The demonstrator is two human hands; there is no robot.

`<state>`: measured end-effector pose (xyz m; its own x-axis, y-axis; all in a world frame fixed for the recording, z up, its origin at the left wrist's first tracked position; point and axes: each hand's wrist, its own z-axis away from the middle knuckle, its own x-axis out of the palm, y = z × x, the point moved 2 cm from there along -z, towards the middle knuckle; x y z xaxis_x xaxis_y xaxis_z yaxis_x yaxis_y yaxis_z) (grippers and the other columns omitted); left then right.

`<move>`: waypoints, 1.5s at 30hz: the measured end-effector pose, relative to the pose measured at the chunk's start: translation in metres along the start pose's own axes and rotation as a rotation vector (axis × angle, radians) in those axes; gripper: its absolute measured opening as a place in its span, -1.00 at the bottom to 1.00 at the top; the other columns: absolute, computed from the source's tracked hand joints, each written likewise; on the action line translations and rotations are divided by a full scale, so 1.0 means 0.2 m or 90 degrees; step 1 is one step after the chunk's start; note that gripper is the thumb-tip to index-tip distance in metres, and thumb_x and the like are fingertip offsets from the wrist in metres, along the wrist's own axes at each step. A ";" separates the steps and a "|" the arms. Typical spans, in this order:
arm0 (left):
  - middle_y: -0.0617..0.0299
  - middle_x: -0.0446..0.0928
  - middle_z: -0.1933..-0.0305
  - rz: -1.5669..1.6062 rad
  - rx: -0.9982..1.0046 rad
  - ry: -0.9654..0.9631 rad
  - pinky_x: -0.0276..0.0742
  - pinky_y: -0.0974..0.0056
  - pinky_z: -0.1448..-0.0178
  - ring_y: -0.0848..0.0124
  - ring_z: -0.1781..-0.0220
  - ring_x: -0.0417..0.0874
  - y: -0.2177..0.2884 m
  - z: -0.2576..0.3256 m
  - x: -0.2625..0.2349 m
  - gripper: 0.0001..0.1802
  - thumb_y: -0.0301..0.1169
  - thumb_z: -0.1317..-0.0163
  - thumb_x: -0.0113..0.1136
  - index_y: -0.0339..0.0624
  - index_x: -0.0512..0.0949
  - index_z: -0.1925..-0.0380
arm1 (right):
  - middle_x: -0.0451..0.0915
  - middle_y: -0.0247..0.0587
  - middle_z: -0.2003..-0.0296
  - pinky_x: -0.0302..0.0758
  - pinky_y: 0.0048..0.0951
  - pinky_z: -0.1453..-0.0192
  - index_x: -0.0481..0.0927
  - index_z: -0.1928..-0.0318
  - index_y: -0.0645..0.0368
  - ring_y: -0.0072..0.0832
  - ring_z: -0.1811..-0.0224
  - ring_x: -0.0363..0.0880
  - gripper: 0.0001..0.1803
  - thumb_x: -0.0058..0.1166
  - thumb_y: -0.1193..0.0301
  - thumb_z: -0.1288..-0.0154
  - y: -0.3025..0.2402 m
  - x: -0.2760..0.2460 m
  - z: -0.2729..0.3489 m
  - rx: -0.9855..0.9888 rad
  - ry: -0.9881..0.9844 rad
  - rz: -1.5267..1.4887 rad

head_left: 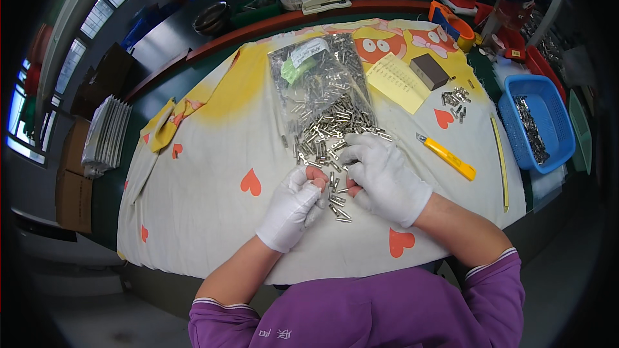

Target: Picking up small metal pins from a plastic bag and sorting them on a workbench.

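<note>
Both my hands wear white gloves with bare thumb and forefinger tips. My left hand [293,203] is closed in a pinch at the left edge of a spread of small silver metal parts [338,200]; whatever it holds is too small to make out. On the other side of these parts, my right hand [385,177] has curled fingers beside the main pile of metal parts [332,125]. Its bare fingertips are drawn together, and anything between them is hidden. The pile spills from the near end of a clear plastic bag [309,84], which holds more such parts and a white label.
A yellow utility knife [451,160] lies right of my right hand. Beyond it are a yellow written paper [398,82], a dark block [429,71] and a blue basket [558,125] with metal parts. A patterned cloth [193,187] covers the table. A stapler [325,0] sits at the back.
</note>
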<state>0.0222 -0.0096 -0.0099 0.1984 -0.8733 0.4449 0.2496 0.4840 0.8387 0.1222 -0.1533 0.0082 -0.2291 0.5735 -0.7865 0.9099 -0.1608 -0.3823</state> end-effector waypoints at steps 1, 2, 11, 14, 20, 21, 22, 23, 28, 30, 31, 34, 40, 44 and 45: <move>0.39 0.34 0.54 -0.067 0.000 0.033 0.13 0.55 0.58 0.67 0.61 0.25 0.01 0.01 0.02 -0.88 -0.37 -0.25 0.03 -0.15 0.37 0.31 | 0.53 -0.18 0.29 0.43 -0.26 0.17 0.49 0.55 0.25 -0.18 0.18 0.47 -0.84 0.16 0.55 0.26 0.01 0.00 0.00 -0.012 0.034 -0.014; 0.42 0.34 0.54 -0.134 -0.001 0.065 0.18 0.55 0.52 0.67 0.56 0.28 0.02 0.01 0.03 -0.88 -0.41 -0.23 0.06 -0.17 0.38 0.28 | 0.53 -0.18 0.29 0.43 -0.26 0.17 0.49 0.55 0.25 -0.18 0.18 0.47 -0.84 0.16 0.55 0.26 0.00 0.00 0.00 -0.014 0.034 -0.014; 0.40 0.39 0.50 -0.263 -0.028 0.055 0.25 0.51 0.41 0.66 0.50 0.31 0.01 0.03 0.05 -0.87 -0.42 -0.22 0.06 -0.20 0.39 0.26 | 0.48 -0.18 0.48 0.42 -0.24 0.37 0.46 0.48 0.20 -0.18 0.41 0.51 -0.84 0.16 0.43 0.05 -0.04 -0.06 -0.01 0.060 -0.085 -0.075; 0.37 0.40 0.52 -0.219 -0.059 0.048 0.23 0.51 0.50 0.65 0.58 0.30 0.03 0.04 0.05 -0.89 -0.39 -0.25 0.01 -0.17 0.40 0.28 | 0.48 -0.17 0.50 0.42 -0.23 0.36 0.48 0.48 0.20 -0.19 0.42 0.51 -0.85 0.16 0.42 0.02 -0.04 -0.06 -0.01 0.075 -0.084 -0.087; 0.34 0.40 0.59 -0.205 -0.086 0.033 0.13 0.52 0.66 0.65 0.73 0.24 0.01 0.04 0.04 -0.83 -0.29 -0.29 -0.06 -0.14 0.41 0.35 | 0.49 -0.17 0.52 0.43 -0.24 0.35 0.52 0.48 0.18 -0.18 0.42 0.51 -0.87 0.16 0.40 0.02 -0.04 -0.08 -0.01 0.050 -0.058 -0.111; 0.35 0.39 0.60 -0.209 -0.098 0.029 0.12 0.53 0.67 0.65 0.74 0.24 0.01 0.04 0.04 -0.79 -0.25 -0.30 -0.06 -0.14 0.42 0.37 | 0.49 -0.17 0.52 0.43 -0.25 0.34 0.52 0.48 0.18 -0.18 0.42 0.51 -0.87 0.16 0.39 0.01 -0.04 -0.07 -0.01 0.052 -0.059 -0.121; 0.35 0.39 0.60 -0.209 -0.099 0.028 0.12 0.53 0.67 0.65 0.74 0.24 0.01 0.04 0.04 -0.79 -0.25 -0.30 -0.06 -0.14 0.42 0.37 | 0.49 -0.16 0.52 0.43 -0.25 0.34 0.52 0.48 0.18 -0.18 0.42 0.51 -0.86 0.15 0.38 0.01 -0.04 -0.07 -0.01 0.055 -0.059 -0.130; 0.35 0.38 0.62 -0.216 -0.101 0.025 0.12 0.53 0.67 0.65 0.74 0.23 0.02 0.04 0.05 -0.75 -0.21 -0.31 -0.08 -0.14 0.42 0.38 | 0.49 -0.16 0.52 0.43 -0.25 0.34 0.52 0.48 0.18 -0.18 0.42 0.51 -0.86 0.15 0.38 0.01 -0.04 -0.07 0.00 0.055 -0.059 -0.130; 0.36 0.36 0.65 -0.207 -0.105 0.010 0.11 0.53 0.67 0.64 0.74 0.24 0.02 0.05 0.05 -0.68 -0.14 -0.33 -0.10 -0.14 0.42 0.40 | 0.51 -0.17 0.49 0.43 -0.25 0.34 0.53 0.46 0.17 -0.19 0.42 0.50 -0.85 0.10 0.35 -0.03 -0.03 -0.06 0.00 0.041 -0.030 -0.149; 0.36 0.37 0.65 -0.194 -0.100 -0.001 0.11 0.52 0.68 0.64 0.74 0.24 0.02 0.05 0.05 -0.68 -0.13 -0.34 -0.12 -0.14 0.42 0.41 | 0.51 -0.17 0.49 0.43 -0.25 0.34 0.53 0.46 0.17 -0.19 0.43 0.50 -0.85 0.10 0.35 -0.03 -0.03 -0.06 0.00 0.044 -0.032 -0.145; 0.36 0.37 0.65 -0.194 -0.100 0.000 0.11 0.52 0.68 0.64 0.74 0.24 0.02 0.05 0.05 -0.68 -0.13 -0.34 -0.12 -0.14 0.42 0.41 | 0.51 -0.17 0.49 0.43 -0.25 0.34 0.53 0.46 0.17 -0.18 0.43 0.50 -0.85 0.10 0.34 -0.03 -0.02 -0.06 0.00 0.046 -0.034 -0.142; 0.36 0.37 0.65 -0.169 -0.110 -0.016 0.10 0.52 0.68 0.64 0.74 0.23 0.02 0.05 0.05 -0.67 -0.12 -0.34 -0.13 -0.13 0.42 0.42 | 0.50 -0.17 0.51 0.42 -0.25 0.35 0.53 0.48 0.16 -0.19 0.43 0.50 -0.84 0.10 0.33 -0.04 -0.03 -0.06 0.01 0.046 -0.025 -0.150; 0.34 0.40 0.60 -0.107 -0.125 -0.047 0.09 0.52 0.68 0.64 0.72 0.24 0.00 0.04 0.05 -0.71 -0.14 -0.34 -0.13 -0.11 0.40 0.33 | 0.50 -0.20 0.53 0.42 -0.25 0.36 0.53 0.49 0.16 -0.20 0.44 0.50 -0.83 0.09 0.31 -0.06 -0.05 -0.06 -0.01 0.006 -0.045 -0.178; 0.30 0.39 0.54 -0.033 -0.064 -0.058 0.07 0.53 0.68 0.64 0.72 0.21 -0.03 0.01 -0.01 -0.71 -0.13 -0.33 -0.13 -0.12 0.37 0.33 | 0.51 -0.19 0.48 0.44 -0.25 0.33 0.56 0.45 0.14 -0.20 0.40 0.51 -0.88 0.13 0.40 0.04 -0.05 -0.06 -0.03 0.049 -0.012 -0.107; 0.28 0.38 0.53 0.012 -0.010 -0.053 0.06 0.53 0.68 0.63 0.72 0.19 -0.03 0.01 -0.03 -0.70 -0.12 -0.33 -0.13 -0.13 0.36 0.36 | 0.51 -0.19 0.48 0.44 -0.25 0.33 0.56 0.45 0.14 -0.20 0.40 0.51 -0.88 0.13 0.40 0.04 -0.04 -0.05 -0.03 0.047 -0.013 -0.108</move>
<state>0.0174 -0.0082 -0.0165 0.1232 -0.8654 0.4856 0.2609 0.5004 0.8256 0.1197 -0.1525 0.0228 -0.3842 0.5814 -0.7172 0.8299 -0.1229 -0.5443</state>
